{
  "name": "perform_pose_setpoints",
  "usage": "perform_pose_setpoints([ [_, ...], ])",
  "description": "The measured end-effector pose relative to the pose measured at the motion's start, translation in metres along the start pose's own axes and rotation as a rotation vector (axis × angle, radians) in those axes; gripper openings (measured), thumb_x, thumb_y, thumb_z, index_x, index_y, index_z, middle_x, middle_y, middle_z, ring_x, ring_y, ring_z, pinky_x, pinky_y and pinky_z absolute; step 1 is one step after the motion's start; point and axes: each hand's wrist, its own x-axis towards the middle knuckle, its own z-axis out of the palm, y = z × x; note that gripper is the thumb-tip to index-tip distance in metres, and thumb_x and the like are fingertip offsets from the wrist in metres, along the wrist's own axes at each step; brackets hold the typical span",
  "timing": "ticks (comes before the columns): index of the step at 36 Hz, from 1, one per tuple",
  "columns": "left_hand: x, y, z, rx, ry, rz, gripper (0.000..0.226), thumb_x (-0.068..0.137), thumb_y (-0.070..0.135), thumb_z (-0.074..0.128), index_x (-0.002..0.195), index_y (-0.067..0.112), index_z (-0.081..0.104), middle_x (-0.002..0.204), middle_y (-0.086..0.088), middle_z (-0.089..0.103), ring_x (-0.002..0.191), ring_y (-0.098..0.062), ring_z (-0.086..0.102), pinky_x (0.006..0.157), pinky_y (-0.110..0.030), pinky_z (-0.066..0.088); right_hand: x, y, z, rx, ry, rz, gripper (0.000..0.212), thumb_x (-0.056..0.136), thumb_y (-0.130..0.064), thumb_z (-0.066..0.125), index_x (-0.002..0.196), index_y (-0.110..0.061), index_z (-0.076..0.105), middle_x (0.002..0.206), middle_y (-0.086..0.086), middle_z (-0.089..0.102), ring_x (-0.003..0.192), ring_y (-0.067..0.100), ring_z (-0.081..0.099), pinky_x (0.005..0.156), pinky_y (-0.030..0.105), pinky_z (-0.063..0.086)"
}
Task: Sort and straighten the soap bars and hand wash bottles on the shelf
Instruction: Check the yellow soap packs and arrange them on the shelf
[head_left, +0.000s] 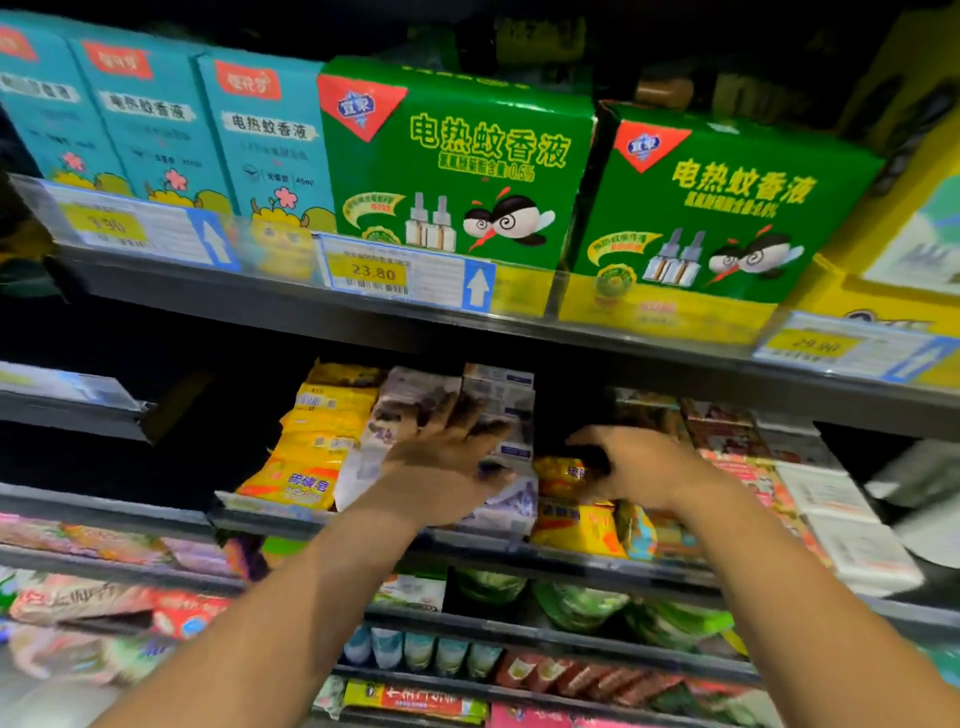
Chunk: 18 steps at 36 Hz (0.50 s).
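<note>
Mid-sort: L hand (447, 452) splayed flat on lavender soap packs (410, 405), R hand (641, 467) pinching yellow soap pack (558, 475) just beside it; advise squaring edges w/ both hands

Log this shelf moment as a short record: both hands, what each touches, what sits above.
left hand: fingers spread flat on lilac packs
right hand: grip curled round yellow pack
left of lilac packs: yellow stack
shelf above: green boxes, blue boxes
price tag: 23.80
sharpness: blurred, pack labels mostly unreadable
</note>
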Motion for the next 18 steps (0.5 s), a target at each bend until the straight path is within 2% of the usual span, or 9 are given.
perform_pose_setpoints([
  [3,0.001,-0.001,0.004,0.038,0.016,-0.002,0.067,0.096,0.072,0.024,0.155,0.048,0.005,0.167,0.009,-0.007,0.154,-0.021,-0.008,0.121,-0.050,-0.001,0.003,0.001,0.010,-0.098,-0.047,-0.060,0.092,0.067,-0.051,0.087,0.146,-0.028,0.046,0.143,0.001,0.056,0.130,0.024,0.051,0.104,0.033,0.043],
  [7,0.001,-0.004,0.008,0.033,0.047,0.004,0.069,0.093,0.075,0.018,0.155,0.048,0.005,0.167,0.010,-0.004,0.154,-0.021,-0.005,0.120,-0.051,0.001,0.006,0.003,0.023,-0.020,-0.082,-0.047,0.101,0.069,-0.047,0.088,0.153,-0.031,0.035,0.151,0.003,0.046,0.141,0.024,0.036,0.110,0.031,0.032],
  [11,0.001,-0.003,0.013,0.024,0.099,0.008,0.082,0.077,0.074,-0.003,0.154,0.048,0.010,0.167,0.010,0.004,0.154,-0.018,0.000,0.119,-0.047,0.000,0.006,0.005,0.024,0.033,-0.107,-0.015,0.107,0.072,-0.045,0.087,0.157,-0.035,0.024,0.158,-0.005,0.039,0.148,0.024,0.027,0.115,0.040,0.024],
  [15,-0.002,-0.004,0.011,-0.007,0.153,0.024,0.075,0.081,0.077,0.006,0.149,0.048,0.022,0.166,0.010,0.015,0.153,-0.020,0.009,0.117,-0.046,0.004,0.008,0.006,0.025,0.057,-0.138,-0.003,0.117,0.072,-0.043,0.087,0.160,-0.032,0.011,0.159,0.003,0.037,0.147,0.028,0.029,0.114,0.040,0.031],
  [18,-0.003,-0.004,0.008,-0.044,0.073,0.006,0.078,0.085,0.084,0.022,0.153,0.046,0.017,0.167,0.010,0.003,0.154,-0.018,-0.003,0.120,-0.046,-0.001,0.011,0.005,0.026,0.052,-0.110,0.005,0.123,0.069,-0.043,0.089,0.161,-0.027,0.009,0.160,0.011,0.031,0.147,0.028,0.028,0.116,0.037,0.029],
])
